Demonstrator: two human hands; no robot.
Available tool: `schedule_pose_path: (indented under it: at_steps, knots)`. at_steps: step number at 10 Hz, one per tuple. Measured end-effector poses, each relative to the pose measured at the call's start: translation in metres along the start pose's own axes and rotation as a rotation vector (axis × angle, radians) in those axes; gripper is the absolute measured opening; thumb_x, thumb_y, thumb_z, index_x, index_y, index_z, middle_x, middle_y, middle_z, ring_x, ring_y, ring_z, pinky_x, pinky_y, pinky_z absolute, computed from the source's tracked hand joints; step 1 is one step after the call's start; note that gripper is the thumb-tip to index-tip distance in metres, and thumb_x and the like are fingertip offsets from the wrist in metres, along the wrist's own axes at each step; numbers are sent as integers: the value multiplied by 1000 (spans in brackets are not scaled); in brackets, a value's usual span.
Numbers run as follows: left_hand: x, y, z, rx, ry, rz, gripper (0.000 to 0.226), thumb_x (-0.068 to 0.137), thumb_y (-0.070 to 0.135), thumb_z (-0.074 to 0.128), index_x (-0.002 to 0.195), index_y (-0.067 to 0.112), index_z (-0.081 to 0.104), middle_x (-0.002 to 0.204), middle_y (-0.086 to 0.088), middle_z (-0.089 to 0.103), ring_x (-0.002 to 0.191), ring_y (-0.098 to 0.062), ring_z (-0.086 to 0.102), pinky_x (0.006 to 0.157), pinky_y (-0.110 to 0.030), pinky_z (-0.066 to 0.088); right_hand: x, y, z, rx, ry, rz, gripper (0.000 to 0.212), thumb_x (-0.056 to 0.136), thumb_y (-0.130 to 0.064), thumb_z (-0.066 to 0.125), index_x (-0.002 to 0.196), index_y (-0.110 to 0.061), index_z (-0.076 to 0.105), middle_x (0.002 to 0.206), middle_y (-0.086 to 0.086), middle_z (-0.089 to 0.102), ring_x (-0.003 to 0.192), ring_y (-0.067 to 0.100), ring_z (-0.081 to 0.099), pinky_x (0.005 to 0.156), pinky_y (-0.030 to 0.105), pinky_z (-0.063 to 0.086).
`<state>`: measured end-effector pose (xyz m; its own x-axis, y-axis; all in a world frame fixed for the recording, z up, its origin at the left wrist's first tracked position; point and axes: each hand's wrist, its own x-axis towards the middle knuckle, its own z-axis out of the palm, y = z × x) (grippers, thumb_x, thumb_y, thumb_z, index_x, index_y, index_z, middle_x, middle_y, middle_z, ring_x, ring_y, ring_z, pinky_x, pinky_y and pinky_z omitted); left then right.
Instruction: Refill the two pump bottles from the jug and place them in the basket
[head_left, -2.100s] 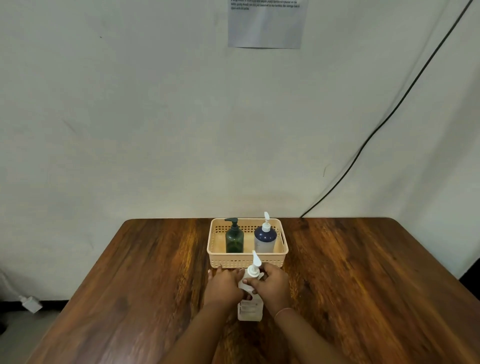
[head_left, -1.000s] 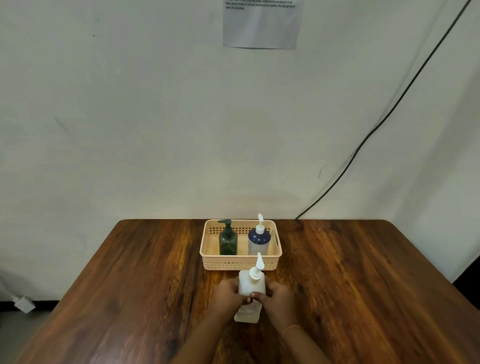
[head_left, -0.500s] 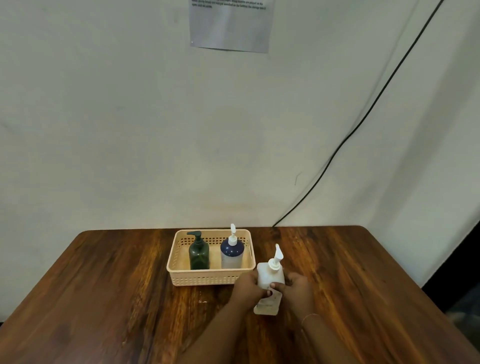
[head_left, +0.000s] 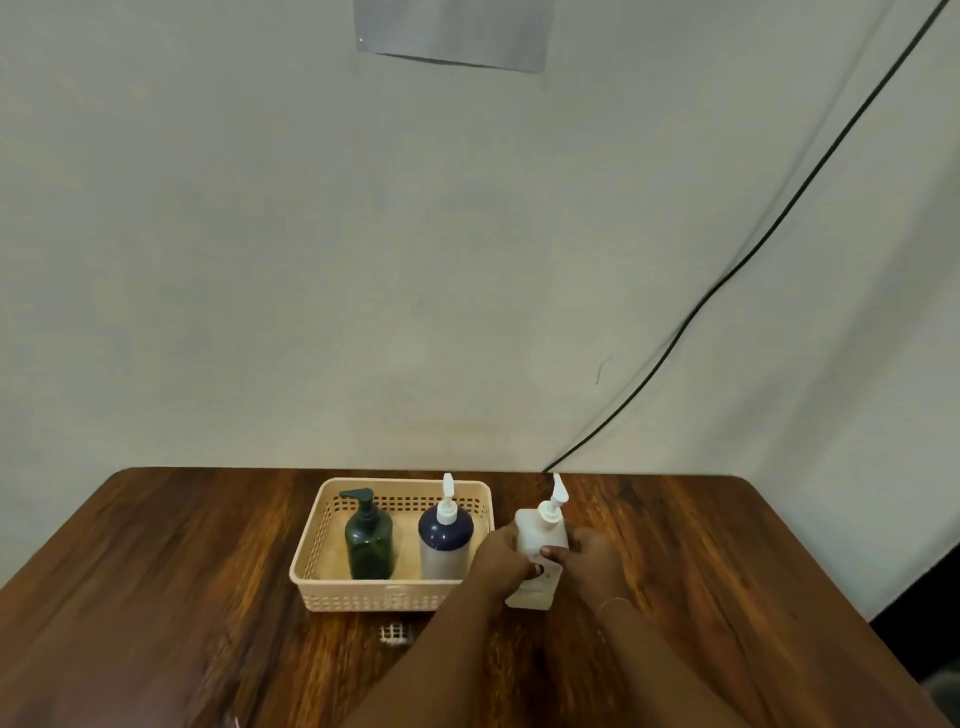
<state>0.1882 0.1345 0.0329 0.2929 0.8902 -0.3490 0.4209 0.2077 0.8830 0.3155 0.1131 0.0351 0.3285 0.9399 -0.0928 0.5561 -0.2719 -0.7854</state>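
Note:
A white pump jug (head_left: 540, 540) stands upright on the wooden table (head_left: 156, 597), just right of the beige basket (head_left: 363, 597). My left hand (head_left: 501, 564) and my right hand (head_left: 589, 564) both grip the jug's body from either side. Inside the basket stand a dark green pump bottle (head_left: 369, 540) on the left and a navy-topped pump bottle (head_left: 445, 540) with a white pump on the right. The jug's lower part is partly hidden by my fingers.
The table's back edge meets a pale wall. A black cable (head_left: 727, 280) runs down the wall to the table's back edge. A sheet of paper (head_left: 452, 31) hangs on the wall above. A small bright lattice-shaped patch (head_left: 396, 634) lies on the wood before the basket.
Both hands carried the white jug from in front of the basket to the basket's right side. The camera view shifted, so the basket appears further left.

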Motion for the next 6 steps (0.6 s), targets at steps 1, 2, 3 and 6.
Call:
schedule_pose_path:
  at_steps: [1, 2, 3, 6]
  knots:
    - [9, -1, -1, -52, -2, -4, 51, 85, 4, 60, 134, 13, 47, 132, -9, 56, 123, -26, 51, 106, -45, 43, 12, 1, 2, -9, 7, -9, 35, 79, -17, 70, 108, -1, 62, 112, 17, 67, 99, 28, 62, 74, 25, 45]
    - [14, -1, -2, -66, -4, -5, 52, 85, 3, 60, 134, 12, 46, 132, -9, 56, 124, -27, 50, 106, -46, 42, 17, 2, 5, 0, 28, -8, 31, 79, -17, 70, 104, 0, 64, 110, 17, 67, 96, 27, 63, 70, 23, 43]
    - [15, -3, -2, -84, -20, 6, 53, 84, 2, 59, 135, 14, 46, 132, -9, 56, 124, -27, 49, 106, -46, 41, 18, 6, 8, 15, 53, -23, 31, 80, -16, 69, 106, 0, 63, 111, 17, 67, 96, 27, 63, 65, 19, 42]
    - [1, -15, -5, 9, 27, 58, 65, 84, 4, 62, 142, 12, 34, 137, -8, 53, 126, -26, 49, 103, -38, 44, -2, 9, 15, 83, 115, -17, 27, 82, -19, 67, 100, 0, 61, 103, 17, 68, 84, 21, 59, 57, 15, 38]
